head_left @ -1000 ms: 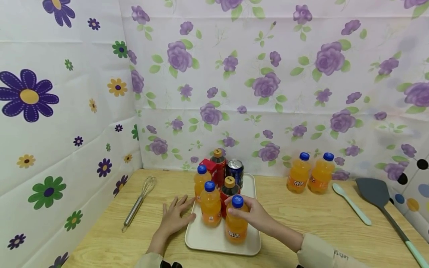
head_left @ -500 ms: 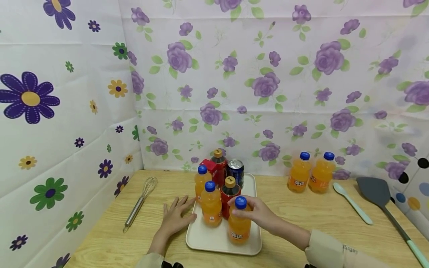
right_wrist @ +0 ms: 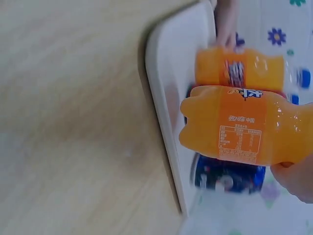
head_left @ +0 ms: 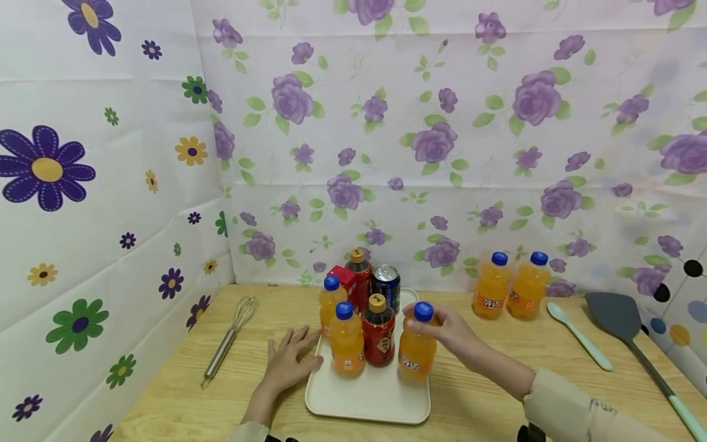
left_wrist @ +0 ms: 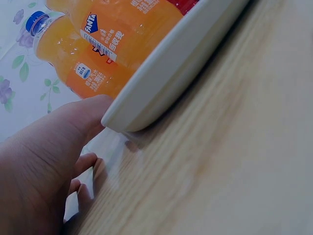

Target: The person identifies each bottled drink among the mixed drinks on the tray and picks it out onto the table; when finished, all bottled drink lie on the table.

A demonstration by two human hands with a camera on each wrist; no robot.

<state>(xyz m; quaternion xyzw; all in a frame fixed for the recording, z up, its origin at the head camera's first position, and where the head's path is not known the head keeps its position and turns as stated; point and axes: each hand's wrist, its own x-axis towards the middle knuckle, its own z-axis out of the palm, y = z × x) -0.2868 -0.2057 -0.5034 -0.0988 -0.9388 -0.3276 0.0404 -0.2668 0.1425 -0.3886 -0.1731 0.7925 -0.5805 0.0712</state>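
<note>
My right hand (head_left: 454, 336) grips an orange Fanta bottle (head_left: 417, 353) by its upper part, below the blue cap. The bottle is upright over the right side of a cream tray (head_left: 367, 402); I cannot tell whether its base touches. In the right wrist view the held bottle (right_wrist: 239, 125) hides part of the others. My left hand (head_left: 288, 362) lies with spread fingers on the table, its thumb (left_wrist: 93, 110) against the tray's left rim. On the tray stand two more orange bottles (head_left: 347, 344), two red-labelled dark bottles (head_left: 379, 337), a blue can (head_left: 386, 285) and a red box (head_left: 343, 275).
Two orange bottles (head_left: 491, 288) stand at the back right of the wooden table. Beside them lie a pale green spoon (head_left: 580, 336) and a grey spatula (head_left: 618, 316). A whisk (head_left: 229, 341) lies left of the tray. Flowered cloth (head_left: 436, 144) hangs behind.
My right hand has carried the orange bottle rightward and farther back, uncovering the front red-labelled bottle. The left hand has stayed at the tray's edge.
</note>
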